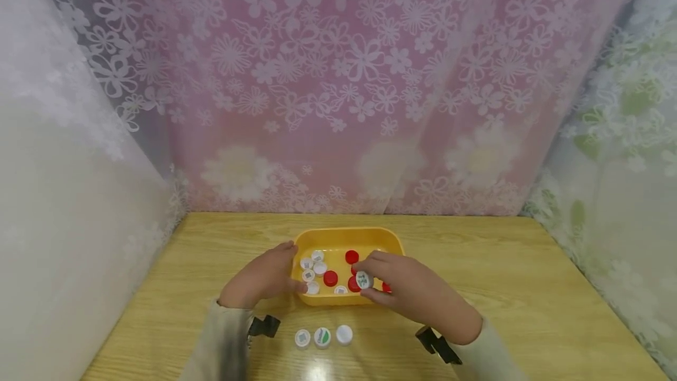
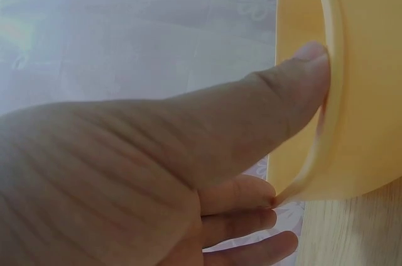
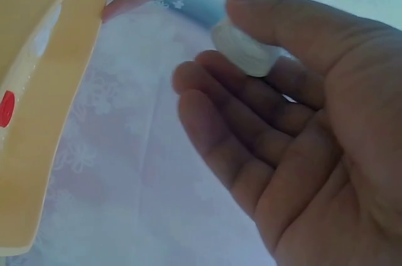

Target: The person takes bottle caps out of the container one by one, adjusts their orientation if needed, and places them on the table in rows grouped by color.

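My right hand (image 1: 404, 284) pinches a white bottle cap (image 1: 364, 280) between thumb and fingers above the right half of a yellow tray (image 1: 349, 300); dark print shows on the cap's top. In the right wrist view the cap (image 3: 245, 51) sits at the thumb tip. My left hand (image 1: 267, 275) holds the tray's left end, with the thumb (image 2: 301, 83) over the rim and the other fingers outside. Inside the tray, several white caps (image 1: 319, 268) gather at the left, and several red caps (image 1: 330, 278) lie from the middle to the right.
In front of the tray, a row of three caps rests on the wooden table (image 1: 476, 322): a white cap with a grey square (image 1: 302, 338), one with a green and blue print (image 1: 322, 337), and a plain white one (image 1: 344, 334). A floral curtain (image 1: 344, 104) hangs behind the table.
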Demonstrator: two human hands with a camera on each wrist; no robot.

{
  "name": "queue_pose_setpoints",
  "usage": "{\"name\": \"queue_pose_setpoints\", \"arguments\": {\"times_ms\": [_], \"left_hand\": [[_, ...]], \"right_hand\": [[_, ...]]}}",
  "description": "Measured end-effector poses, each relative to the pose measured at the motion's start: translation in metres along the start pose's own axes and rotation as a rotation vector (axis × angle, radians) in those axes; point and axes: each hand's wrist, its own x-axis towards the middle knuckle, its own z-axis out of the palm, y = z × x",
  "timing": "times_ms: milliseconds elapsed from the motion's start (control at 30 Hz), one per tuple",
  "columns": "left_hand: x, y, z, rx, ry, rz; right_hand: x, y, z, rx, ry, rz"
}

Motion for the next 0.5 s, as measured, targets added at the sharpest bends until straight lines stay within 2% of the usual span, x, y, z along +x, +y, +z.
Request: {"name": "queue_pose_setpoints", "arguments": {"times_ms": [133,367,500], "left_hand": [[0.001,-0.001,0.0,0.015,0.001,-0.01],[0.002,-0.002,0.0,0.005,-0.01,-0.017],[0.002,-0.002,0.001,0.003,-0.009,-0.012]], "right_hand": [[0.0,-0.007,-0.001,0.014,-0.045,0.003],[-0.004,-0.01,0.003,-0.023,0.002,-0.073],[-0.003,-0.013,0.008,-0.031,-0.059,-0.023]]}}
